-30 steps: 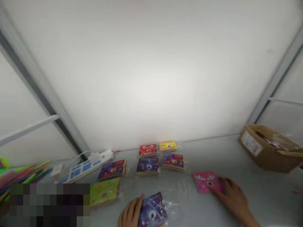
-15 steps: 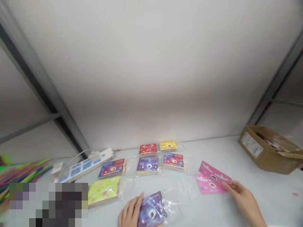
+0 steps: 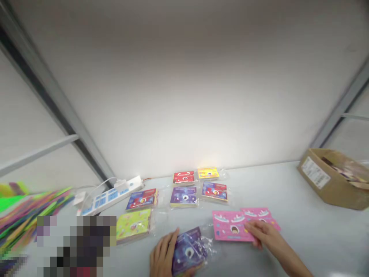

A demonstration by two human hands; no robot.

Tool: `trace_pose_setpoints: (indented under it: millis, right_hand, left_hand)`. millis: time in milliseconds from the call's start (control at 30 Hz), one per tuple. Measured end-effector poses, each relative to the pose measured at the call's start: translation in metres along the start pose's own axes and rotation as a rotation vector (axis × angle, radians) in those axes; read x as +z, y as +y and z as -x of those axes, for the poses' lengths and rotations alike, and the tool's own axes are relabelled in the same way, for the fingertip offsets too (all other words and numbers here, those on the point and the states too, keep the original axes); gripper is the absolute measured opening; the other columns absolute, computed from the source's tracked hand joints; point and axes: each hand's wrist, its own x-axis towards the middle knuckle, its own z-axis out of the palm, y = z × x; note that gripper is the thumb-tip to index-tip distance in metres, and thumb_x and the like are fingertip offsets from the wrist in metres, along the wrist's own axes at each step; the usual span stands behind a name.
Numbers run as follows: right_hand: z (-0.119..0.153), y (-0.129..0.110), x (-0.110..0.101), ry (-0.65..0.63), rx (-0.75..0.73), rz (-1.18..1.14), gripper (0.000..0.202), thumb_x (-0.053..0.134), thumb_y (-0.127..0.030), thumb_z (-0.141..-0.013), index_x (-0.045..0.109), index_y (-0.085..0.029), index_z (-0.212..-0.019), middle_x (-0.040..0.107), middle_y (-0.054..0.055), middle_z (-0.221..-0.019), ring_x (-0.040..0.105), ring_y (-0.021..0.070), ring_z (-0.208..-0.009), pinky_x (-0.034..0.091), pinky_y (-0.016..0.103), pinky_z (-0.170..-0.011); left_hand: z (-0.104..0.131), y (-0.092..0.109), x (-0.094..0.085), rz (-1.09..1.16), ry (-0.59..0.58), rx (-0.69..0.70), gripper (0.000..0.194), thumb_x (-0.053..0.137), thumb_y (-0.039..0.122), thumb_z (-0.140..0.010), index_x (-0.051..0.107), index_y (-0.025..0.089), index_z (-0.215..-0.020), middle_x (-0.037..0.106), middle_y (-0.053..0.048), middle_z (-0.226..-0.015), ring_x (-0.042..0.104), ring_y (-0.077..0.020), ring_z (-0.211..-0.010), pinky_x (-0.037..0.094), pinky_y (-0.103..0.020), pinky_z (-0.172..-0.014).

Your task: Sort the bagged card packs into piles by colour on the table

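Note:
My left hand (image 3: 163,253) grips the left side of a purple card pack (image 3: 184,257) in a clear plastic bag, low in the head view. Its fingers lie along the pack's edge, and a fingertip shows at the pack's lower corner. Further right, my right hand (image 3: 263,235) pinches a pink card (image 3: 227,227) by its right side, with the thumb partly hidden. Behind that hand, another pink card (image 3: 266,213) lies on the table, partly covered. The held card's left edge comes close to the bag's open-looking end.
Bagged packs sit beyond my hands: red (image 3: 183,177), yellow (image 3: 208,173), purple (image 3: 183,197), two red-and-blue (image 3: 215,191), and lime green (image 3: 134,225). A power strip (image 3: 112,195) and colourful strips (image 3: 37,219) are left. A cardboard box (image 3: 331,184) stands right. A pixelated patch hides the lower left.
My right hand has moved left with one pink card, pulling it away from the other and turning it level, nearer the purple pack. My left hand still holds the pack. The view has shifted slightly.

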Motion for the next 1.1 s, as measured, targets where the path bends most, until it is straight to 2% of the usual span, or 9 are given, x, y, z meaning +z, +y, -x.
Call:
trace_pose_setpoints:
  millis: [100, 200, 267, 400, 467, 567, 733, 900, 1100]
  right_hand:
    - [-0.004, -0.008, 0.018, -0.158, 0.019, 0.034, 0.043, 0.052, -0.060, -0.068, 0.048, -0.019, -0.056, 0.049, -0.005, -0.039, 0.040, 0.0089, -0.038, 0.030, 0.022, -0.043]
    - [-0.006, -0.014, 0.023, -0.261, 0.045, 0.068, 0.044, 0.051, -0.062, -0.068, 0.047, -0.019, -0.056, 0.049, -0.005, -0.040, 0.039, 0.0084, -0.038, 0.029, 0.021, -0.044]
    - [-0.007, -0.015, 0.017, -0.259, 0.051, 0.090, 0.045, 0.051, -0.062, -0.066, 0.045, -0.020, -0.054, 0.047, -0.005, -0.039, 0.038, 0.0085, -0.038, 0.027, 0.022, -0.044]
    - [-0.010, -0.010, -0.003, -0.163, 0.078, 0.130, 0.044, 0.052, -0.062, -0.066, 0.045, -0.020, -0.053, 0.041, -0.008, -0.036, 0.032, 0.0076, -0.037, 0.022, 0.022, -0.042]
    - [-0.009, -0.008, -0.009, -0.195, 0.095, 0.145, 0.043, 0.052, -0.061, -0.067, 0.046, -0.020, -0.055, 0.040, -0.008, -0.035, 0.029, 0.0064, -0.035, 0.018, 0.021, -0.040]
    - [-0.008, -0.011, -0.005, -0.294, 0.105, 0.121, 0.041, 0.051, -0.058, -0.069, 0.048, -0.019, -0.058, 0.041, -0.008, -0.037, 0.025, 0.0045, -0.033, 0.014, 0.020, -0.038]
    - [-0.011, -0.021, 0.017, -0.366, 0.056, -0.030, 0.043, 0.051, -0.060, -0.069, 0.045, -0.019, -0.060, 0.041, -0.009, -0.042, 0.023, 0.0028, -0.033, 0.014, 0.019, -0.036]
    - [-0.014, -0.023, 0.042, -0.501, 0.022, -0.006, 0.044, 0.050, -0.062, -0.068, 0.049, -0.019, -0.061, 0.046, -0.006, -0.045, 0.027, 0.0043, -0.032, 0.018, 0.019, -0.034]
    - [-0.010, -0.026, 0.096, -0.517, -0.108, 0.105, 0.042, 0.053, -0.051, -0.069, 0.046, -0.019, -0.042, 0.047, -0.004, -0.043, 0.040, 0.0095, -0.044, 0.029, 0.021, -0.047]
  left_hand:
    - [0.001, 0.005, -0.004, 0.020, -0.007, -0.005, 0.081, 0.059, 0.058, -0.070, 0.029, 0.022, -0.136, 0.050, -0.011, -0.125, 0.044, -0.0303, -0.113, 0.037, -0.045, -0.092]
    - [0.001, 0.008, -0.007, 0.031, -0.019, -0.003, 0.081, 0.058, 0.059, -0.070, 0.029, 0.021, -0.136, 0.049, -0.011, -0.127, 0.043, -0.0305, -0.115, 0.037, -0.046, -0.093]
    - [0.001, 0.010, -0.009, 0.029, -0.027, -0.009, 0.081, 0.057, 0.059, -0.071, 0.027, 0.021, -0.137, 0.048, -0.012, -0.127, 0.042, -0.0305, -0.115, 0.036, -0.046, -0.093]
    - [0.000, 0.009, -0.010, 0.024, -0.032, -0.002, 0.081, 0.057, 0.059, -0.071, 0.029, 0.021, -0.136, 0.049, -0.012, -0.127, 0.043, -0.0301, -0.115, 0.036, -0.045, -0.093]
    - [0.000, 0.007, -0.009, 0.022, -0.026, 0.008, 0.081, 0.058, 0.060, -0.070, 0.031, 0.021, -0.135, 0.050, -0.011, -0.126, 0.044, -0.0300, -0.114, 0.037, -0.044, -0.093]
    - [0.000, 0.004, -0.007, 0.026, -0.023, 0.018, 0.081, 0.058, 0.060, -0.069, 0.030, 0.022, -0.135, 0.050, -0.011, -0.126, 0.044, -0.0306, -0.114, 0.037, -0.045, -0.092]
    - [0.001, 0.006, -0.008, 0.051, -0.033, -0.010, 0.082, 0.059, 0.058, -0.069, 0.030, 0.022, -0.136, 0.050, -0.012, -0.126, 0.043, -0.0320, -0.114, 0.036, -0.047, -0.092]
    - [0.001, 0.012, -0.013, 0.038, -0.023, 0.003, 0.082, 0.059, 0.060, -0.067, 0.034, 0.020, -0.134, 0.051, -0.012, -0.124, 0.045, -0.0315, -0.112, 0.038, -0.044, -0.091]
    - [-0.001, 0.006, -0.010, 0.028, -0.017, 0.062, 0.084, 0.060, 0.063, -0.065, 0.033, 0.023, -0.134, 0.053, -0.011, -0.123, 0.047, -0.0311, -0.111, 0.038, -0.042, -0.090]
